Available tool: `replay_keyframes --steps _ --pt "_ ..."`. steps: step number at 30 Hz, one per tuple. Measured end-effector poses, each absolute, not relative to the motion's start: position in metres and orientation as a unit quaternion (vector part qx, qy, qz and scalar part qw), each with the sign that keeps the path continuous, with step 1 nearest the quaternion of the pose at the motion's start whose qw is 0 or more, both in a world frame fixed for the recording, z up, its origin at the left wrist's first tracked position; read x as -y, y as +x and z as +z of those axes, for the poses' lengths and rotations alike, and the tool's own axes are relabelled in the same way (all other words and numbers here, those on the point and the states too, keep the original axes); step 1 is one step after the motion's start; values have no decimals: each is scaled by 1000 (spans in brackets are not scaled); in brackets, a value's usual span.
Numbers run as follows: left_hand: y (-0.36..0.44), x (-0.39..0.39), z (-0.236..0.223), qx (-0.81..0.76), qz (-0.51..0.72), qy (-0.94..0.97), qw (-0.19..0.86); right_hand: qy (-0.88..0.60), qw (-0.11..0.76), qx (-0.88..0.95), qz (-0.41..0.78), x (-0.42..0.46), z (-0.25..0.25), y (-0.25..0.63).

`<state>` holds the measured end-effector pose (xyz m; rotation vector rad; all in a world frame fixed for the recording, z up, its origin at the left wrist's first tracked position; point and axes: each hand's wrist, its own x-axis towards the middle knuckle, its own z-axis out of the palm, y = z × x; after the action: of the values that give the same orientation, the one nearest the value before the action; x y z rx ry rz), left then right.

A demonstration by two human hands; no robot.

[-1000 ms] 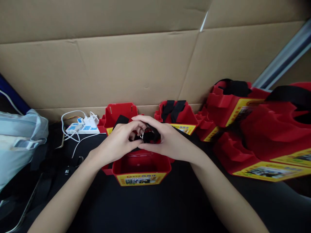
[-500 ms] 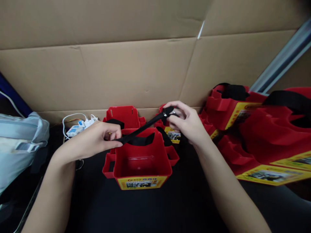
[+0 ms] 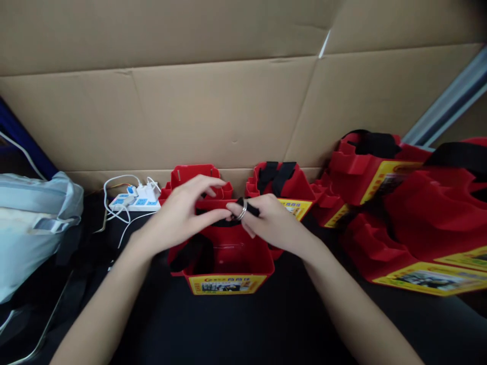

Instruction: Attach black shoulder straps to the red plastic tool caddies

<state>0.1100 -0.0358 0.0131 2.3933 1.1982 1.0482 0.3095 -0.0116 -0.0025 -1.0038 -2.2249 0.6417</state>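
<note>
Black webbing strap (image 3: 252,205) with metal rings (image 3: 242,211), gripped at the rings by the right hand (image 3: 274,223); the left hand (image 3: 181,215) is spread, its thumb tip (image 3: 223,215) beside them (whether touching, one cannot tell). Both strap and rings sit above the red plastic bin (image 3: 247,252). A slack pinch could let the strap slip; a hard tug could tip the bin.
</note>
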Motion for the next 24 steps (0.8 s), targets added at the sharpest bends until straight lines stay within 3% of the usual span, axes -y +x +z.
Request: replay_keyframes --steps 6,14,19,24 --pt "127 32 0 -399 380 811 198 -274 211 914 210 16 -1 310" --pt "128 39 6 -359 308 873 117 -294 220 920 140 13 -4 315" --pt "85 24 6 -449 260 854 25 -370 208 905 1 8 2 328" --pt "53 7 -2 -525 137 838 52 -380 164 904 -103 13 -22 297"
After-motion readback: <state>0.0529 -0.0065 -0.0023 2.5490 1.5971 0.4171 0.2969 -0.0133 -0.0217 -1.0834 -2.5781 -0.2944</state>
